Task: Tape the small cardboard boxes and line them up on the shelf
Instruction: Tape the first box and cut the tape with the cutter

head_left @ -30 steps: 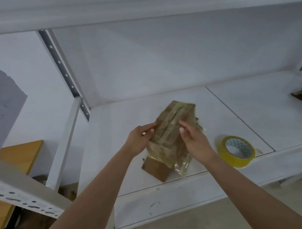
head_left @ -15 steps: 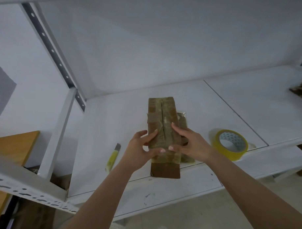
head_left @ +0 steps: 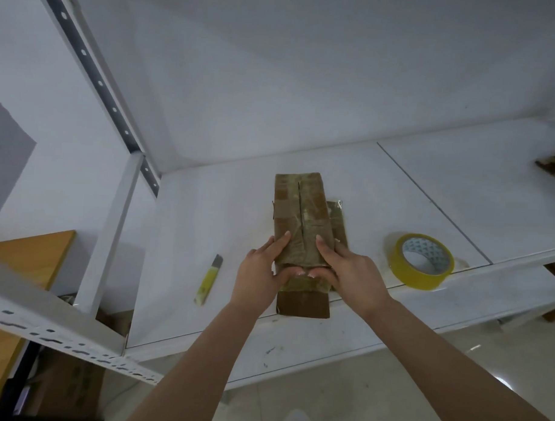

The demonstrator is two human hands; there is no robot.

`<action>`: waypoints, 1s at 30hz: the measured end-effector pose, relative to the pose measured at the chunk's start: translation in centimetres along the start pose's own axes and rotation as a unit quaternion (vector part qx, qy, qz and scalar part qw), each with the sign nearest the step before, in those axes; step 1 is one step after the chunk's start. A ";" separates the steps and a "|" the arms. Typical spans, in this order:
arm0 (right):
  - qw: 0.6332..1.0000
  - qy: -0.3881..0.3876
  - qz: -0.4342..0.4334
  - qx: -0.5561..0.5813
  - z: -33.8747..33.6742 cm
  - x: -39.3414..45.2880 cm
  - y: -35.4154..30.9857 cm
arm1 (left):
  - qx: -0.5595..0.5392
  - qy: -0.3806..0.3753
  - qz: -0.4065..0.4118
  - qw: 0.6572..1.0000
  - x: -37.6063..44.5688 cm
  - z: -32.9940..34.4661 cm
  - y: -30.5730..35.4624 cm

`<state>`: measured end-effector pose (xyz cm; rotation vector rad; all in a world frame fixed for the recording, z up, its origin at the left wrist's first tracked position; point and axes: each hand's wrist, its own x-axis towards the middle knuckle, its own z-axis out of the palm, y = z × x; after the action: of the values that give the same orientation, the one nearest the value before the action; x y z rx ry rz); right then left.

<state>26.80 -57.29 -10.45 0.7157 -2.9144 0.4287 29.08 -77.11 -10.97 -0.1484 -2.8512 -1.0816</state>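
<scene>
A small brown cardboard box (head_left: 298,208), wrapped in clear tape with a slit between its top flaps, stands on the white shelf (head_left: 206,226) near the front edge. My left hand (head_left: 261,269) holds its near left side, fingers flat on top and thumb on the front face. My right hand (head_left: 346,272) holds the near right side the same way; the two thumbs meet on the front. A flat cardboard piece (head_left: 338,222) lies under the box on its right. A yellow tape roll (head_left: 420,261) lies to the right of my right hand.
A yellow utility knife (head_left: 208,278) lies on the shelf left of my left hand. More cardboard (head_left: 554,165) lies at the far right edge. White perforated uprights (head_left: 112,223) frame the left side, with a wooden board (head_left: 26,255) beyond them.
The box has gone from tilted in the air to standing upright on the shelf. Both hands have slid down to its near end, and the knife has come into view.
</scene>
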 end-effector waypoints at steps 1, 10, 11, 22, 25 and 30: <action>1.000 0.001 0.005 0.009 -0.1 0.0 -0.1 | -0.020 -0.006 0.007 1.000 -0.1 -0.1 -0.3; 0.971 0.097 0.049 0.213 -4.4 1.8 -0.8 | -0.274 0.056 0.042 0.959 -0.5 -4.0 1.1; 0.966 0.088 0.052 0.236 -5.1 2.3 -0.8 | -0.263 0.083 0.057 0.959 0.0 -4.5 1.6; 0.942 0.097 0.046 0.317 -8.2 3.4 -1.6 | -0.180 0.059 0.076 0.979 2.7 -5.2 4.6; 0.934 0.109 0.051 0.338 -8.2 3.2 -2.0 | -0.162 0.047 0.075 0.983 2.7 -5.2 4.8; 0.952 0.175 0.119 0.219 -8.0 3.3 -1.7 | -0.150 0.099 0.071 0.981 3.1 -5.4 5.2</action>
<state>24.99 -57.75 -1.82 0.2808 -2.5876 1.1267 26.86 -76.59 -3.18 -0.2441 -2.4496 -1.4006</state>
